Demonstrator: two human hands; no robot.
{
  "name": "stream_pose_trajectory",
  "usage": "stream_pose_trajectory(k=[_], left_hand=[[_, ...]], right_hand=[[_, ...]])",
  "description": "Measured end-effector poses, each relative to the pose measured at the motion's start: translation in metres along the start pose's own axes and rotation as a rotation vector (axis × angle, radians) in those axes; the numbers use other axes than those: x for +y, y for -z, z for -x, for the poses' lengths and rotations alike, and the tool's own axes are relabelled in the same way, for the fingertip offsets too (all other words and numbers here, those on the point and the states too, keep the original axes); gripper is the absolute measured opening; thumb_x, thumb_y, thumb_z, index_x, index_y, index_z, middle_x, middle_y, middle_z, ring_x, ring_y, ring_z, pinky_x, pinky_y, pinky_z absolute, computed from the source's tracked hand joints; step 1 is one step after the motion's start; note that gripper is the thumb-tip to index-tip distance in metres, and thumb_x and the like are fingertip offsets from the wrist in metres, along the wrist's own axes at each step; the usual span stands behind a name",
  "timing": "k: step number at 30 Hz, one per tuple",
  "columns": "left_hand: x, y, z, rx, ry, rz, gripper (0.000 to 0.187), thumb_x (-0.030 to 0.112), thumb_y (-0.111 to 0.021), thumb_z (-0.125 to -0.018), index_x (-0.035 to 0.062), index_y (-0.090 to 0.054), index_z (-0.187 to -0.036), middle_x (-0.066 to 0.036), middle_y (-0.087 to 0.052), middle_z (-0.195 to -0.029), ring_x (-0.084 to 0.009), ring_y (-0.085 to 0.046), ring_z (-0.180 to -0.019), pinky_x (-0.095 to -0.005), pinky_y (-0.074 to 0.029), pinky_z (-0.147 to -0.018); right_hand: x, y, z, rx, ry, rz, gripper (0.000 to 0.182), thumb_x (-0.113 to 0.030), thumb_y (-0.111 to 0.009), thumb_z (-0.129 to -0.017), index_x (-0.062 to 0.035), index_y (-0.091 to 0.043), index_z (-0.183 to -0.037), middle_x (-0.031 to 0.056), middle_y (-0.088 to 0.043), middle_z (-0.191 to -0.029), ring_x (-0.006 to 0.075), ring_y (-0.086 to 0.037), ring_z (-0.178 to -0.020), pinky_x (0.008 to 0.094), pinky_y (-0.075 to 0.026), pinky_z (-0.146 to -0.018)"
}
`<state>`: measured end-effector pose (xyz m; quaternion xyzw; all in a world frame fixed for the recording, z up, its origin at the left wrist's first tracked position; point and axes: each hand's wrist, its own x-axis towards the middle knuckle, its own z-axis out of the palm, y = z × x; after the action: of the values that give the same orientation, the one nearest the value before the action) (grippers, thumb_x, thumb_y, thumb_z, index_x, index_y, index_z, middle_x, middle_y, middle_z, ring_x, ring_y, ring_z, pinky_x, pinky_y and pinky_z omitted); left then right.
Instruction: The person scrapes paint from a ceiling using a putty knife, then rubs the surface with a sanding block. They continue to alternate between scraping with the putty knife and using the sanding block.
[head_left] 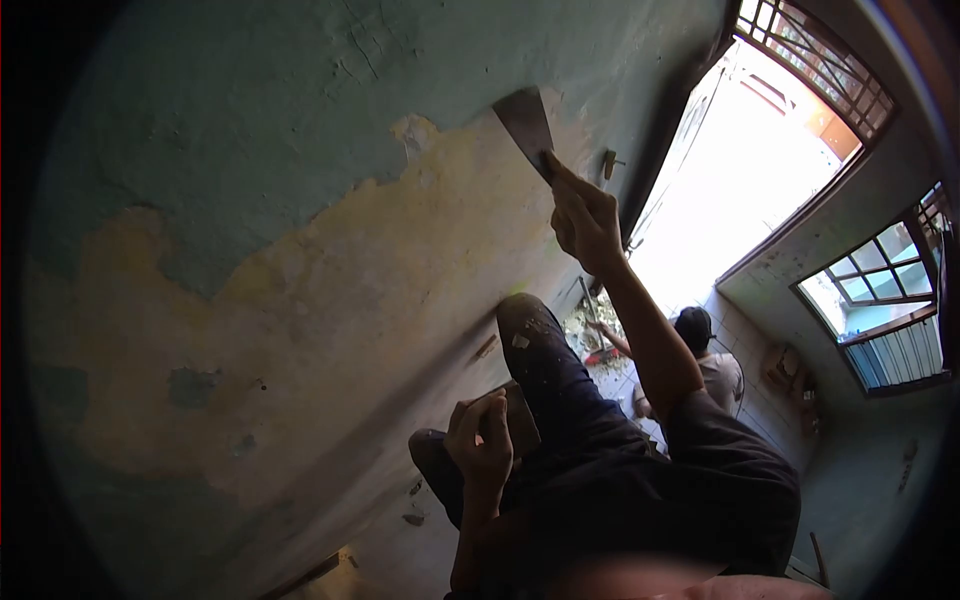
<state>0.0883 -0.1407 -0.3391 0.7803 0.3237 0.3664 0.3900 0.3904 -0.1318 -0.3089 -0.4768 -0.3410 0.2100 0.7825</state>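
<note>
My right hand (588,222) is closed around the handle of a wide-bladed scraper (525,122). The blade's edge lies against the wall (400,240), at the border between green paint and a bare yellowish patch. My left hand (480,440) is low in front of my body, near my knees, with its fingers curled in. Beside it is a flat brownish panel (520,425), partly hidden by the hand and my leg. Whether the fingers grip its edge or something small, I cannot make out.
A person (712,360) in a dark cap crouches on the tiled floor below, near a heap of debris (590,335). A bright doorway (750,160) and a barred window (880,270) are at the right. A small latch-like fitting (610,164) sits on the wall.
</note>
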Motion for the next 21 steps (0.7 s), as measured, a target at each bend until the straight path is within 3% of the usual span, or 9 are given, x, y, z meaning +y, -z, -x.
stream_pose_trajectory(k=[7, 9, 13, 15, 17, 21], left_hand=[[-0.011, -0.004, 0.002, 0.043, -0.058, 0.051, 0.008, 0.004, -0.071, -0.093, -0.0020, -0.073, -0.097, -0.014, -0.072, -0.088, -0.0242, -0.071, -0.080, -0.0330, -0.055, -0.071], [-0.012, -0.004, 0.002, 0.016, -0.031, 0.041, 0.007, 0.003, -0.071, -0.093, -0.0021, -0.073, -0.097, -0.014, -0.072, -0.088, -0.0238, -0.071, -0.080, -0.0328, -0.055, -0.071], [-0.012, -0.006, -0.004, 0.056, -0.117, 0.037, 0.007, 0.003, -0.070, -0.093, -0.0022, -0.073, -0.097, -0.014, -0.072, -0.088, -0.0235, -0.071, -0.079, -0.0328, -0.055, -0.070], [-0.008, -0.004, 0.003, 0.052, -0.049, 0.068, 0.007, 0.003, -0.071, -0.093, -0.0021, -0.073, -0.097, -0.014, -0.072, -0.088, -0.0235, -0.071, -0.079, -0.0328, -0.054, -0.070], [-0.002, 0.000, 0.003, 0.030, -0.020, 0.072, 0.007, 0.002, -0.070, -0.092, -0.0022, -0.073, -0.097, -0.014, -0.072, -0.088, -0.0235, -0.070, -0.079, -0.0329, -0.054, -0.070], [-0.001, 0.001, 0.002, 0.082, -0.074, 0.015, 0.007, 0.002, -0.070, -0.092, -0.0028, -0.073, -0.097, -0.014, -0.072, -0.087, -0.0230, -0.070, -0.078, -0.0322, -0.054, -0.069]], right_hand=[[0.005, 0.004, 0.001, 0.005, 0.033, 0.060, 0.045, -0.018, -0.052, -0.108, -0.0021, -0.048, -0.150, -0.0094, -0.037, -0.059, 0.0011, -0.033, -0.044, 0.0210, -0.027, -0.040], [0.007, -0.003, 0.003, 0.024, -0.013, -0.012, 0.046, -0.014, -0.049, -0.108, 0.0034, -0.044, -0.151, -0.0088, -0.033, -0.056, 0.0014, -0.030, -0.040, 0.0216, -0.024, -0.038], [0.006, -0.011, 0.003, 0.051, -0.002, -0.145, 0.049, -0.017, -0.048, -0.108, 0.0049, -0.042, -0.152, -0.0087, -0.033, -0.057, 0.0022, -0.029, -0.041, 0.0227, -0.023, -0.038], [0.003, -0.006, -0.014, 0.063, 0.037, -0.276, 0.045, -0.020, -0.050, -0.108, -0.0008, -0.049, -0.149, -0.0068, -0.038, -0.060, 0.0026, -0.034, -0.041, 0.0225, -0.024, -0.036], [-0.008, -0.023, -0.016, 0.165, 0.035, -0.207, 0.045, -0.019, -0.050, -0.108, -0.0003, -0.049, -0.149, -0.0075, -0.036, -0.060, 0.0021, -0.033, -0.041, 0.0226, -0.024, -0.036], [-0.004, -0.018, 0.013, 0.052, -0.019, -0.278, 0.047, -0.018, -0.050, -0.107, -0.0004, -0.046, -0.151, -0.0074, -0.034, -0.062, 0.0022, -0.032, -0.042, 0.0222, -0.024, -0.036]])
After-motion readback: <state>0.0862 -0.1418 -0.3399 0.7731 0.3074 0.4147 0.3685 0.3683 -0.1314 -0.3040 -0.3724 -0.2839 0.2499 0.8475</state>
